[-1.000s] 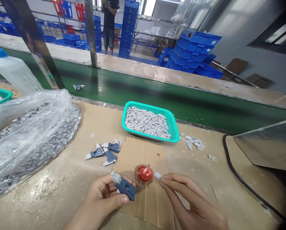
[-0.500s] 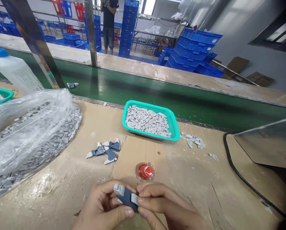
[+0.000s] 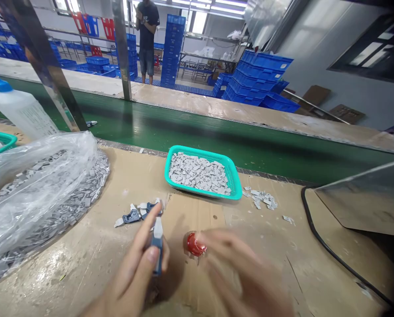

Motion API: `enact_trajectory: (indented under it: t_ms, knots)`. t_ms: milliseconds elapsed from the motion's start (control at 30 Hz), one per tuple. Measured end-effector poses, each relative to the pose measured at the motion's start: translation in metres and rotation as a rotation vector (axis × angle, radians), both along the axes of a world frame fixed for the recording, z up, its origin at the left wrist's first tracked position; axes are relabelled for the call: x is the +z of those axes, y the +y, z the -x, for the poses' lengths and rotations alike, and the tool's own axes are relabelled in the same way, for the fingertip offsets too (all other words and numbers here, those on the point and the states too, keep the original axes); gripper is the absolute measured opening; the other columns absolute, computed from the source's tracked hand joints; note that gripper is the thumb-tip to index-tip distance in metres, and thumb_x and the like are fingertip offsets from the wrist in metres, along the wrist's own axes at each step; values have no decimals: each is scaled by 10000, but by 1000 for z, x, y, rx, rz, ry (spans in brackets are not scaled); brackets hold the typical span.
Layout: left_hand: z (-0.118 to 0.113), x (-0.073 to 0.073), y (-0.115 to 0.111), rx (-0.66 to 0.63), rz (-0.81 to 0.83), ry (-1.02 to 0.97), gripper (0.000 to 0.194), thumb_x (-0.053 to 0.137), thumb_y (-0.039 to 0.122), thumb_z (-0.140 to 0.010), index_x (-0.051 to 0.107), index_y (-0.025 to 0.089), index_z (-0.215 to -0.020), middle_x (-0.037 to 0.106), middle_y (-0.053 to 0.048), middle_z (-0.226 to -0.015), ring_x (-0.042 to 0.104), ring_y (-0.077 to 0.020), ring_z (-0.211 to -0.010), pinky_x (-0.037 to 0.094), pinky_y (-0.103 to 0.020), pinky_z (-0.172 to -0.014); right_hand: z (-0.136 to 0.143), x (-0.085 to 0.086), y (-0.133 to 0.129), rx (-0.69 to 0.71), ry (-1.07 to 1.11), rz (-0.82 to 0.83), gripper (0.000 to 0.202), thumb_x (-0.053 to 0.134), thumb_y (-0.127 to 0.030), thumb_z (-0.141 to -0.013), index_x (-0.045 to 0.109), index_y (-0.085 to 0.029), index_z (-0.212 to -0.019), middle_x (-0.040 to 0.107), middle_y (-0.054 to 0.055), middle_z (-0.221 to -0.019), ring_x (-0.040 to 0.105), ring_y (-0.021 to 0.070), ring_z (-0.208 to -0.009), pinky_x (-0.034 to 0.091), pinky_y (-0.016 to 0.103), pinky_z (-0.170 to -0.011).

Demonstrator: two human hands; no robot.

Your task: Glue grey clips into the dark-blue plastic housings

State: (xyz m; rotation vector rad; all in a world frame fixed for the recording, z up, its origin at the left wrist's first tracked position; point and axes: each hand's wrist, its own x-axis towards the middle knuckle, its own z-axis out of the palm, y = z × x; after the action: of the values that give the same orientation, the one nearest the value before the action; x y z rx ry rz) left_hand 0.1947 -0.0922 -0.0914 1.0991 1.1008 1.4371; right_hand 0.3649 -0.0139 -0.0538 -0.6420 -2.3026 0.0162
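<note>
My left hand (image 3: 139,264) holds a dark blue part (image 3: 157,248) with a light grey tip pointing up, pinched between thumb and fingers. My right hand (image 3: 239,268) is smeared by motion, with its fingertips at the red round object (image 3: 194,245) on the cardboard; whether it holds anything is unclear. Beyond my left hand lie several blue and grey parts (image 3: 131,216), partly hidden by its index finger. A green basket (image 3: 236,178) full of small light grey pieces (image 3: 200,172) stands farther back.
A plastic bag (image 3: 48,185) of grey pieces fills the left side, with a white bottle (image 3: 25,110) behind it. Loose grey pieces (image 3: 265,199) lie right of the basket. Behind runs a green conveyor (image 3: 197,132); a person (image 3: 147,39) stands beyond it.
My hands have moved apart. The left has kept the blue part, now upright, and has moved left; the right has let go of it. The view has tilted up, and the conveyor part has shifted left.
</note>
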Motion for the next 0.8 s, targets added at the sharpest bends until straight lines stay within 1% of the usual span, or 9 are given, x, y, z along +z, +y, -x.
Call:
enact_trajectory:
  t_ms: [67,133,300,400,500,567,633,733,800]
  knots:
    - [22,10,21,54,-120,204,478,248,446,-945,184,327,-1403,434,2,-739,393,-104,-650,340,-245,-644,-10,13,41,-240,-28,50,253,499,-233,-785,608,-237,-1013,558,-80,-948,509,-114,-879,405,-47,-812]
    - [48,21,53,122,-232,367,456,233,403,-944,220,247,-1373,394,13,-663,359,-109,-577,326,-239,-563,-14,23,86,-478,-179,260,270,434,-269,-822,637,-204,-987,553,-54,-1009,514,-73,-891,405,13,-772]
    - [110,48,169,372,-61,729,428,397,247,-885,304,147,-1290,477,7,-680,456,-130,-621,394,-301,-688,0,30,160,-500,-497,477,266,470,-148,-773,620,-90,-985,556,24,-931,453,-53,-764,392,84,-795]
    - [135,55,228,482,106,857,486,508,291,-850,364,106,-1276,541,-104,-999,527,-207,-904,391,-408,-847,10,31,170,-508,-618,555,251,472,-212,-802,583,-28,-932,535,33,-844,442,-55,-798,401,92,-842]
    - [146,57,254,513,168,921,584,518,291,-852,278,116,-1355,438,-161,-1240,456,-259,-1112,360,-443,-929,13,34,169,-527,-662,594,256,459,-216,-813,567,-29,-950,523,35,-869,433,-55,-822,400,92,-860]
    - [144,56,248,524,176,958,668,522,248,-843,180,116,-1401,326,-190,-1339,392,-290,-1186,325,-464,-965,12,36,168,-524,-666,615,243,467,-184,-799,570,-33,-958,522,30,-873,412,-63,-787,395,80,-831]
    - [137,53,220,480,140,1010,689,510,187,-831,152,100,-1413,255,-197,-1377,322,-290,-1241,273,-440,-1010,10,38,168,-511,-634,627,224,476,-162,-780,575,-25,-927,519,23,-829,379,-74,-722,373,47,-750]
    - [119,41,148,254,34,1097,539,488,202,-836,343,122,-1349,401,-123,-1279,374,-222,-1199,271,-326,-1015,3,39,164,-484,-492,632,263,485,-120,-726,582,-42,-957,521,19,-798,341,-87,-641,294,11,-610]
    - [108,25,96,103,38,1120,458,471,385,-852,443,235,-1283,482,-65,-1159,503,-212,-1013,378,-327,-888,-2,39,157,-439,-353,654,343,467,-131,-705,578,-73,-1024,535,27,-838,374,-86,-620,294,12,-564]
